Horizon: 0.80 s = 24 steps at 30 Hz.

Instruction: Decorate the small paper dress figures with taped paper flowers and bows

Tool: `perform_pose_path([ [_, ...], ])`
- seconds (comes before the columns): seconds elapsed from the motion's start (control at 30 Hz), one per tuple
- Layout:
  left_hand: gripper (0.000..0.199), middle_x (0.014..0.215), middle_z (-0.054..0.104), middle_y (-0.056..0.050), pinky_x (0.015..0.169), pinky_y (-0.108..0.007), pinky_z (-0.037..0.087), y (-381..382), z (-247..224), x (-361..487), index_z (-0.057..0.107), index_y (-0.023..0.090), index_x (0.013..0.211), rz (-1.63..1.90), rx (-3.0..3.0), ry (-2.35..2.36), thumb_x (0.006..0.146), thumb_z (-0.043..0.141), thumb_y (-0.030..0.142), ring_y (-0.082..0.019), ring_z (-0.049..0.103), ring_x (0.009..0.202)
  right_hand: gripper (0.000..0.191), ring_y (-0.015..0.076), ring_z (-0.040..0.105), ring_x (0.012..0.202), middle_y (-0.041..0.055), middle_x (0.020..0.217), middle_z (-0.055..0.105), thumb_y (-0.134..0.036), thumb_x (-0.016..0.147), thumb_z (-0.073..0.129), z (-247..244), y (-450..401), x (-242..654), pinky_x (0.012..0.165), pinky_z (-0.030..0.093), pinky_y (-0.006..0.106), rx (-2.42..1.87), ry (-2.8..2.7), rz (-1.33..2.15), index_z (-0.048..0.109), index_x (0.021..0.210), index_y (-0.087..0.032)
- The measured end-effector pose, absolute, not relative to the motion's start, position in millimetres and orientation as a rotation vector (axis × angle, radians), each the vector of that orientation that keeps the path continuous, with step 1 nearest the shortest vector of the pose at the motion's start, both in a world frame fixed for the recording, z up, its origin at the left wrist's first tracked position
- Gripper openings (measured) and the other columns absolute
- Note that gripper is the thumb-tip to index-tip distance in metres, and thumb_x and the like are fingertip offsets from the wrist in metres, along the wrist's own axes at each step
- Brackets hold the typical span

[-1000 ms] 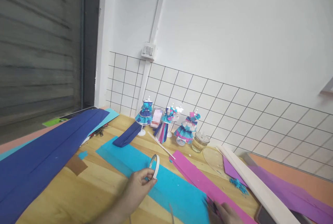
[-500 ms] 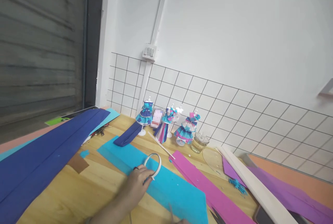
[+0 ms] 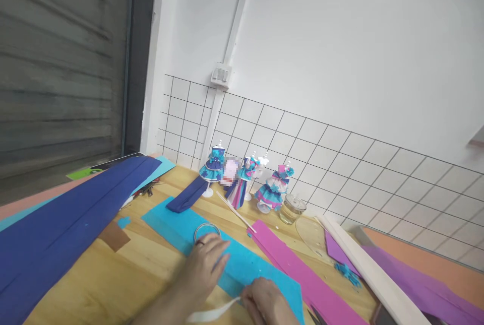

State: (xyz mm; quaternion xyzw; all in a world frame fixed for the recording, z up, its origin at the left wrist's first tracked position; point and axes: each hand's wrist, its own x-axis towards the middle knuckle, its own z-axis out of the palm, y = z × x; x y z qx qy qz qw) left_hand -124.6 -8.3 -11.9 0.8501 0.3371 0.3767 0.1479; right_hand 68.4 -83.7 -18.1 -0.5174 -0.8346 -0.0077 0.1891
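Wooden table (image 3: 94,274), light-blue sheet (image 3: 255,262), pink sheet (image 3: 300,272), miniature dress forms (image 3: 271,191), glass jar (image 3: 292,210).

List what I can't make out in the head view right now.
In the head view:
- Tape roll: near side hidden by the left hand.
- White strip: right end hidden at the right hand; grip unclear.
- Scissors: handles cut off by the bottom edge.
- Pale item at back: blurred by pixelation.

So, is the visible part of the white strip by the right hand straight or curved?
Curved: the white strip runs low near the frame's bottom, then bends up to the fingers of the right hand.
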Motion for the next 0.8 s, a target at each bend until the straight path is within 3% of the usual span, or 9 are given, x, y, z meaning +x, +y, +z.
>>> perform_pose_path([
  [0.13, 0.019, 0.08, 0.066, -0.004, 0.073, -0.026, 0.04, -25, -5, -121, 0.066, 0.021, 0.095, 0.853, 2.402, 0.758, 0.087, 0.05, 0.029, -0.02, 0.057, 0.08, 0.029, 0.0137, 0.059, 0.074, 0.002, 0.077, 0.065, -0.036, 0.09, 0.041, 5, -69, 57, 0.068, 0.044, 0.024, -1.585, -1.992, 0.432, 0.061, 0.078, -0.02],
  [0.2, 0.017, 0.08, 0.066, -0.002, 0.068, -0.025, 0.038, -26, -9, -120, 0.066, 0.022, 0.095, 0.809, 2.356, 0.873, 0.082, 0.056, 0.028, -0.02, 0.057, 0.076, 0.031, 0.0142, 0.058, 0.072, 0.0022, 0.074, 0.065, -0.041, 0.087, 0.046, 12, -62, 52, 0.066, 0.043, 0.024, -1.592, -1.851, 0.603, 0.063, 0.074, -0.019],
  [0.3, 0.019, 0.08, 0.067, -0.001, 0.064, -0.023, 0.036, -20, -17, -119, 0.066, 0.023, 0.093, 0.81, 2.297, 0.953, 0.085, 0.048, 0.023, -0.018, 0.058, 0.075, 0.033, 0.0135, 0.056, 0.066, 0.0009, 0.068, 0.064, -0.044, 0.083, 0.049, 12, -45, 56, 0.062, 0.042, 0.023, -1.532, -1.792, 0.776, 0.064, 0.072, -0.017],
  [0.37, 0.028, 0.07, 0.065, -0.001, 0.06, -0.023, 0.033, -17, -19, -118, 0.065, 0.021, 0.08, 0.786, 2.305, 0.943, 0.09, 0.038, 0.021, -0.016, 0.057, 0.068, 0.035, 0.0136, 0.057, 0.065, 0.001, 0.067, 0.063, -0.042, 0.086, 0.045, 7, -29, 68, 0.06, 0.041, 0.023, -1.555, -1.798, 0.707, 0.063, 0.071, -0.015],
  [0.43, 0.035, 0.061, 0.061, 0.0, 0.058, -0.024, 0.032, -16, -18, -117, 0.061, 0.02, 0.07, 0.761, 2.334, 0.95, 0.092, 0.034, 0.022, -0.015, 0.055, 0.062, 0.031, 0.0148, 0.059, 0.067, 0.002, 0.069, 0.064, -0.035, 0.088, 0.043, 0, -11, 82, 0.06, 0.041, 0.024, -1.732, -1.824, 0.414, 0.063, 0.074, -0.015],
  [0.57, 0.034, 0.065, 0.064, -0.002, 0.057, -0.026, 0.033, -16, -19, -117, 0.063, 0.022, 0.076, 0.763, 2.394, 0.956, 0.092, 0.033, 0.024, -0.018, 0.057, 0.062, 0.026, 0.0176, 0.064, 0.079, 0.0079, 0.088, 0.067, -0.019, 0.089, 0.04, -13, 16, 96, 0.066, 0.041, 0.025, -2.073, -2.015, -0.089, 0.065, 0.089, -0.016],
  [0.67, 0.03, 0.075, 0.068, -0.003, 0.061, -0.025, 0.036, -15, -25, -118, 0.066, 0.025, 0.088, 0.904, 2.363, 0.89, 0.09, 0.036, 0.027, -0.019, 0.06, 0.068, 0.025, 0.0225, 0.064, 0.08, 0.0137, 0.088, 0.067, -0.011, 0.086, 0.041, -18, 26, 89, 0.068, 0.041, 0.029, -2.142, -2.044, -0.152, 0.066, 0.089, -0.012],
  [0.8, 0.029, 0.071, 0.067, -0.002, 0.062, -0.023, 0.037, -14, -29, -119, 0.066, 0.026, 0.078, 1.033, 2.219, 0.855, 0.089, 0.041, 0.033, -0.019, 0.058, 0.067, 0.029, 0.0257, 0.063, 0.083, 0.018, 0.089, 0.066, 0.0, 0.08, 0.038, -22, 31, 84, 0.072, 0.041, 0.034, -2.142, -2.013, -0.124, 0.065, 0.086, -0.009],
])
